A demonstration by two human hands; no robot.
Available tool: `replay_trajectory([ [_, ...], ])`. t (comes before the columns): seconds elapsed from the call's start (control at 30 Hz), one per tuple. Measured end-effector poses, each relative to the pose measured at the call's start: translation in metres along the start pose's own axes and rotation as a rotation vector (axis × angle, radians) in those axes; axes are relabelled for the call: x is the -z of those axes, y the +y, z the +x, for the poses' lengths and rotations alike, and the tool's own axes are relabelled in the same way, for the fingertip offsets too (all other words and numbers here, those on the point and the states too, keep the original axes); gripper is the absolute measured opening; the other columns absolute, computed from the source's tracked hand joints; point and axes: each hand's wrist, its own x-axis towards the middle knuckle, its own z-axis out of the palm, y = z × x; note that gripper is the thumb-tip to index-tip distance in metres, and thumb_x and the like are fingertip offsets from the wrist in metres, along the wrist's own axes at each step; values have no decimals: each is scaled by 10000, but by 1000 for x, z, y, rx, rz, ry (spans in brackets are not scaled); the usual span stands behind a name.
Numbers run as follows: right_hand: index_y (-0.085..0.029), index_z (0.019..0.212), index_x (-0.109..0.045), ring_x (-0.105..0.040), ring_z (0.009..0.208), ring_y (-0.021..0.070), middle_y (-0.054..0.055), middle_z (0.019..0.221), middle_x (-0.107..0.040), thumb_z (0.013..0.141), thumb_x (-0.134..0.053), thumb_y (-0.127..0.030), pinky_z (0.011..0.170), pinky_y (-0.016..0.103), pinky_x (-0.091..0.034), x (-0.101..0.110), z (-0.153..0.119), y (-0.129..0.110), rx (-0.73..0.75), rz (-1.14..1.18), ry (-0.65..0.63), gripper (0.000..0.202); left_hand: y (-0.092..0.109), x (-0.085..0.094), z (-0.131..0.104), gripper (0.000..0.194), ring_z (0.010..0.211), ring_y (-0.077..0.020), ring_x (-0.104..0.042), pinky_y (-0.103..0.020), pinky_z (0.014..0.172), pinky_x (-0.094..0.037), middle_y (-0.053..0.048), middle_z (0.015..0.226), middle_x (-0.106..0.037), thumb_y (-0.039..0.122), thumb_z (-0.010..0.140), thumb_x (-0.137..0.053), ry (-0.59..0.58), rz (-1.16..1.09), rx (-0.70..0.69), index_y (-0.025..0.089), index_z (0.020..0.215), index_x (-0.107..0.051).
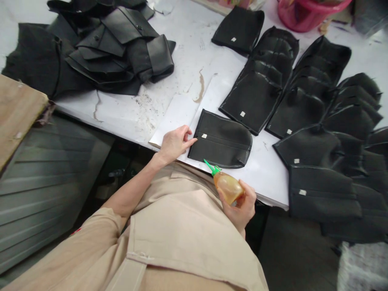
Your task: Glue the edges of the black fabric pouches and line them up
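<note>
A flat black piece [224,141] with one rounded end and a small white tag lies at the table's front edge. My left hand [177,143] is at its left side, a fingertip touching the edge near the tag; the thumb and fingers are apart, with nothing held. Just below the piece, my right hand [242,206] is wrapped round a soft bottle [228,186] of amber liquid. The bottle's green nozzle points up and left, its tip close to the lower edge of the piece.
Overlapping rows of similar black pieces [312,97] cover the right side of the white table [182,44]. A heap of black parts [106,52] lies at the back left. A pink basin [303,16] stands at the back right, and a wooden board [18,109] juts in at left.
</note>
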Motion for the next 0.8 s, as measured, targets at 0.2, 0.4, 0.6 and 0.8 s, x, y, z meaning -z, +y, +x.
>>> replay_trajectory([
  [0.2, -215, 1323, -582, -683, 959, 241, 84, 1092, -661, 845, -869, -430, 759, 370, -621, -7, 9, -6, 37, 34, -31, 597, 1, -3, -2, 245, 699, -189, -654, -303, 654, -402, -9, 768, -726, 409, 974, -673, -39, 64, -7, 220, 819, -653],
  [0.4, -227, 1321, -576, -699, 959, 245, 84, 1099, -670, 841, -866, -434, 750, 370, -641, -13, 10, -4, 35, 31, -88, 598, 4, -4, -2, 217, 711, -201, -672, -307, 643, -393, -16, 771, -740, 389, 985, -658, -61, 103, 10, 224, 844, -664],
  [0.6, -226, 1363, -564, -698, 957, 270, 101, 1112, -666, 837, -871, -395, 755, 396, -634, -20, 15, -4, 102, 60, -144, 632, 4, -5, -2, 209, 739, -210, -688, -307, 665, -412, -26, 807, -752, 395, 993, -662, -67, 123, 14, 221, 878, -681],
  [0.8, -257, 1372, -564, -698, 960, 288, 110, 1097, -672, 859, -858, -427, 764, 414, -639, -28, 22, -9, 120, 84, -164, 616, 4, -5, -3, 212, 764, -222, -704, -310, 687, -429, -39, 825, -763, 393, 1003, -653, -75, 134, 15, 217, 891, -693],
])
